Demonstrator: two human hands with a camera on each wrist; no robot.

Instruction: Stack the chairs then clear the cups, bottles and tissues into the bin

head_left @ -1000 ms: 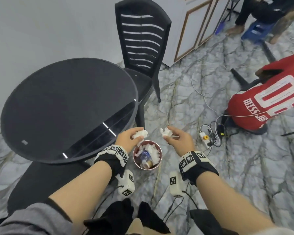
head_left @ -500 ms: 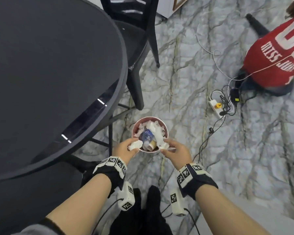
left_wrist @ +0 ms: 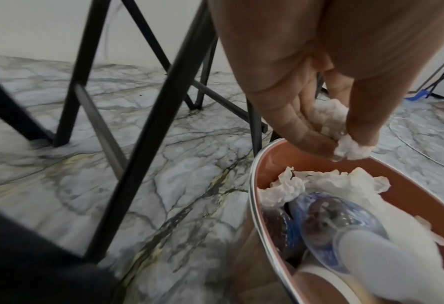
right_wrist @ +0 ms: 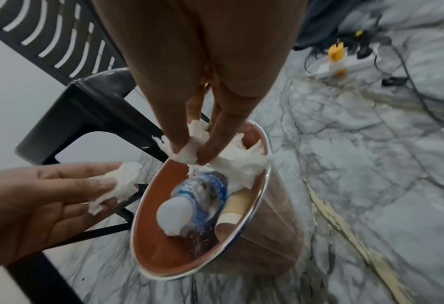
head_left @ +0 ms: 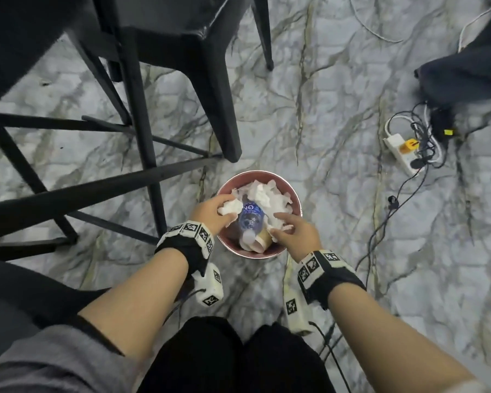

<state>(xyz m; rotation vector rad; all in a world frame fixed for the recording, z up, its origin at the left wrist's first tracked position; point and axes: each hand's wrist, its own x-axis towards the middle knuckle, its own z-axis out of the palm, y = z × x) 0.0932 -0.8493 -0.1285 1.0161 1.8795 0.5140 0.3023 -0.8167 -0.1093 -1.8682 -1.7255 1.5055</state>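
Two hands are positioned over the open bin (head_left: pixel 294 195), each pinching a crumpled white tissue. The left hand (head_left: pixel 210 212) holds its tissue wad (head_left: pixel 230 207) between the thumb and the curled fingers (left_wrist: pixel 306 131), above the left side of the bin's rim. The right hand (head_left: pixel 295 231) pinches a second tissue wad (right_wrist: pixel 191 148) between the thumb and fingertips (right_wrist: pixel 210 148), which point straight down into the bin mouth on its right side.

Directly below the hands, the bin holds a clear plastic bottle (head_left: pixel 250 219) with a blue label and white cap, lying tilted with the cap toward the person. Several loose tissues (head_left: pixel 262 192) lie against the far inner wall, partly over the bottle. A brown paper cup (head_left: pixel 262 241) lies beside the bottle's cap end, near the close wall. The bin has a reddish-brown interior and a bright metal rim, and it stands on the marble-patterned floor (head_left: pixel 338 137).

To the left of the bin, the black legs and crossbars of the bench (head_left: pixel 119 182) are visible. A black plastic chair (head_left: pixel 204 80) stands beyond the bin, with one leg just behind the rim. To the right, well apart from the bin, a white power strip (head_left: pixel 402 150) lies among tangled cables.
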